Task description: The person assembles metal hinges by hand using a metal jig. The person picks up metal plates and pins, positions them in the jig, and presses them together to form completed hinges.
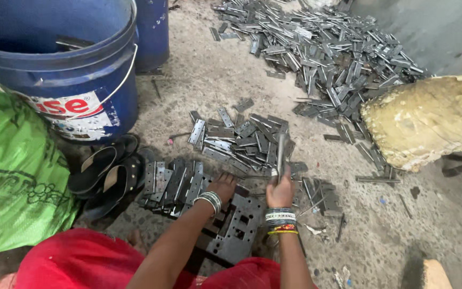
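Gripping metal bar (280, 152), seemingly within fingers (277, 188).

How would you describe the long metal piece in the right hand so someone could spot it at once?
Start at the blue bucket at upper left, then move right across the floor to the small heap of flat plates. The right hand grips a bar rising over that heap. It is long and narrow, and held upright, while the plates lie flat.

dull grey metal plates (247, 140), glossy plastic bucket (76, 80)
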